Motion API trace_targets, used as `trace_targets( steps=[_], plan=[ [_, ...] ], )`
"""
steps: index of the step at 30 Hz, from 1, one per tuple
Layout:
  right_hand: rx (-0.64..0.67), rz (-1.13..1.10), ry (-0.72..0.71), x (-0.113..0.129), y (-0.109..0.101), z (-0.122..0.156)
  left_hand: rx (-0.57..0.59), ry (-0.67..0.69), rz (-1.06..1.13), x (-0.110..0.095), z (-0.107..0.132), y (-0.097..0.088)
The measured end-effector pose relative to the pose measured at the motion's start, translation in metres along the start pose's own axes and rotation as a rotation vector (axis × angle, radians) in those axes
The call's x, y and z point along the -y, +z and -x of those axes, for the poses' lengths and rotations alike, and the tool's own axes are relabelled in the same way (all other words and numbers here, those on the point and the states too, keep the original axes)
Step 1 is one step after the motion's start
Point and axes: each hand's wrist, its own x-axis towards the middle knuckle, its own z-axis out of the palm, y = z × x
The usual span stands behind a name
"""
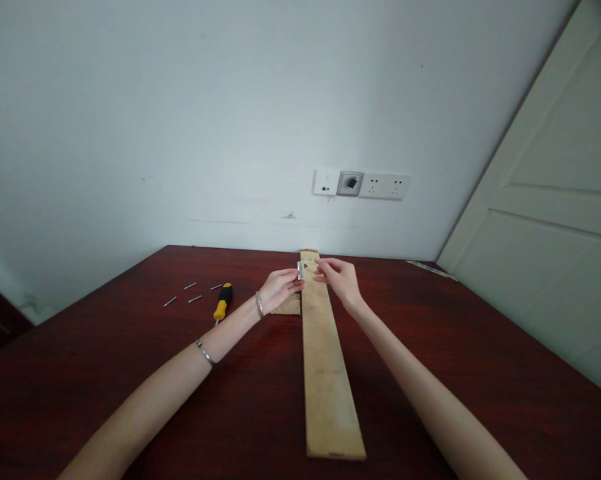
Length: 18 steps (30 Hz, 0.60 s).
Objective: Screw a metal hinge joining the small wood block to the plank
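Observation:
A small silvery metal hinge (301, 270) is pinched between the thumb and fingers of my left hand (279, 288), upright over the far part of a long wooden board (330, 373). My right hand (340, 279) is just to the right of the hinge, above the board. Its thumb and fingertips are drawn together; whatever they hold, if anything, is too small to make out. A shorter wooden piece (286, 306) shows on the left of the board, partly covered by my left hand.
Several screws (190, 286) lie on the dark red table (260, 413) to the left. A yellow and black screwdriver (223, 301) lies beside them, its shaft partly hidden by my left arm. Behind the table is a white wall with sockets (361, 184); a door (555, 220) stands at right.

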Motion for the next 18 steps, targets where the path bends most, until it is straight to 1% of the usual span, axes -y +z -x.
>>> trace_targets(
  steps=[2,5,8,13,18],
  plan=[
    [-0.035,-0.033,0.014,0.003,-0.005,-0.003,0.016,-0.054,0.081,-0.002,-0.001,-0.002],
    [-0.059,-0.062,0.028,0.002,-0.011,-0.006,0.081,-0.085,0.121,-0.003,-0.001,-0.004],
    [-0.048,-0.049,0.029,-0.003,-0.012,-0.007,0.147,-0.067,0.088,-0.003,0.001,-0.004],
    [-0.007,0.045,-0.001,-0.007,-0.011,-0.005,0.252,-0.003,0.079,-0.003,0.007,0.000],
    [0.017,0.122,-0.035,-0.006,-0.011,-0.003,0.278,0.000,0.051,-0.005,0.010,0.003]
  ],
)
